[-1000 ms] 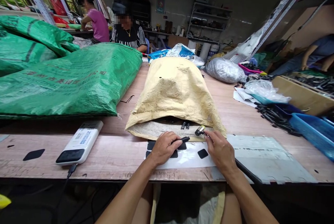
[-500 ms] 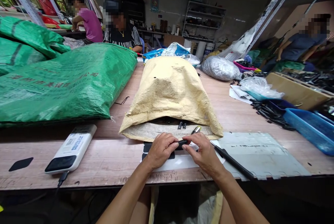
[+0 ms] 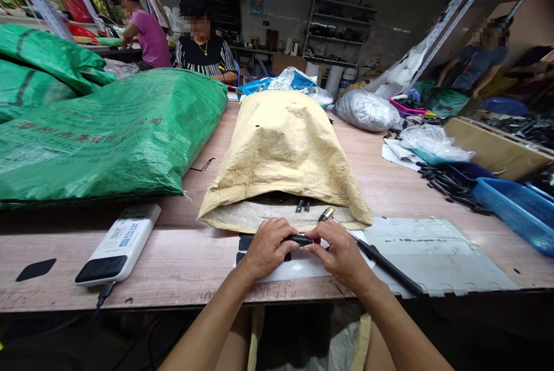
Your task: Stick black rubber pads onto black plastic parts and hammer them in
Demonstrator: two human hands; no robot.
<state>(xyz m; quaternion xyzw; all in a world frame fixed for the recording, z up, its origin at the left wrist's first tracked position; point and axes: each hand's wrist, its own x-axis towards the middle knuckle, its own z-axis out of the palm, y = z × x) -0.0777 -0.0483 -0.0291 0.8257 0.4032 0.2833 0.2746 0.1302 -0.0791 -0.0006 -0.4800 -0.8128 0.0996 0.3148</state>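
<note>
A short black tubular part (image 3: pixel 299 240) lies between my two hands, over the table's front. Its left end is in the closed fingers of my left hand (image 3: pixel 269 248). The fingertips of my right hand (image 3: pixel 336 251) pinch its other end. Below them is a white sheet (image 3: pixel 298 268) with black patches (image 3: pixel 245 242). A hammer-like tool with a black handle (image 3: pixel 392 267) and metal head (image 3: pixel 326 214) lies beside my right hand. Just beyond, a yellow woven sack (image 3: pixel 281 146) lies with its mouth towards me, small black parts (image 3: pixel 303 205) inside it.
Green sacks (image 3: pixel 108 128) fill the left side, behind a white power bank (image 3: pixel 119 247) with a cable. To the right are a translucent mat (image 3: pixel 445 255), loose black parts (image 3: pixel 452 189) and a blue tray (image 3: pixel 515 212). Several people sit or stand farther back.
My hands have drawn slightly apart along the black part, so more of it shows between them. At far right, a person has shifted left.
</note>
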